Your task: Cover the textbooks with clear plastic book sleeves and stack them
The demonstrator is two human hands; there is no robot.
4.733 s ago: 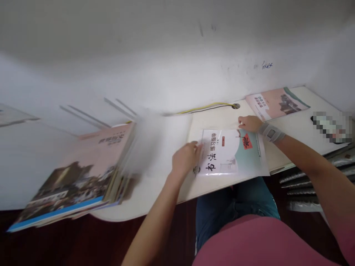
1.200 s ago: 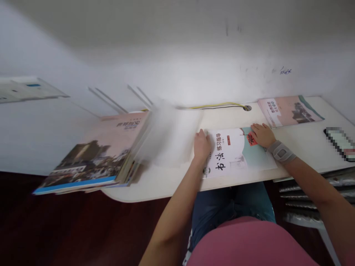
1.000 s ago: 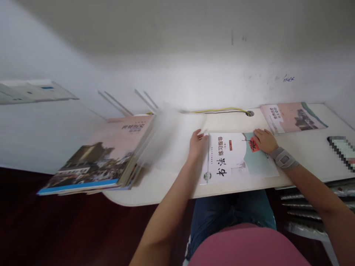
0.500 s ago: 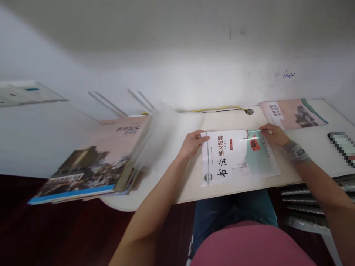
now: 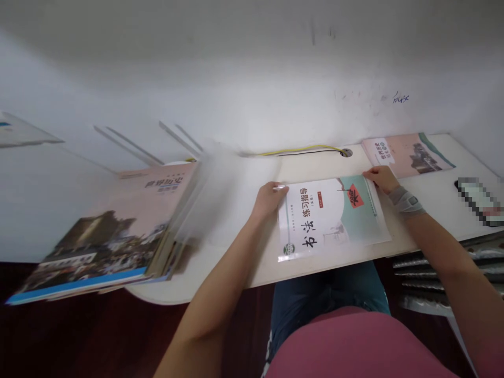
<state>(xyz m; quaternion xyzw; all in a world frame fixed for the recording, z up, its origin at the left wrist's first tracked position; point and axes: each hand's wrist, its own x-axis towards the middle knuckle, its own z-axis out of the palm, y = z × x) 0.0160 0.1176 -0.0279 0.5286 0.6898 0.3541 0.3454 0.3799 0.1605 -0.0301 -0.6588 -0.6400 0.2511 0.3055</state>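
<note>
A white and green calligraphy workbook (image 5: 331, 218) in a clear plastic cover lies sideways at the front of the white table (image 5: 228, 257). My left hand (image 5: 271, 198) pinches the clear cover at the book's upper left corner, thumb on top. At the upper right corner my right hand (image 5: 381, 178), with a grey band on the wrist, grips the cover's edge between thumb and fingers. Behind my right hand lies a pink history booklet (image 5: 409, 156) against the wall. A stack of books (image 5: 114, 226), topped by a pink history textbook, is at the left, its top tilted and blurred.
Loose clear plastic covers (image 5: 224, 194) lie between the stack and my left arm. Yellow and black cables (image 5: 299, 150) run along the wall into a hole (image 5: 346, 153). A phone (image 5: 478, 199) rests at the right. Under the table edge at the right are wrapped items (image 5: 429, 278).
The view has shifted slightly, so everything sits a little further left. My right hand's fingers have closed more tightly at the workbook's upper right corner. My left hand keeps its hold.
</note>
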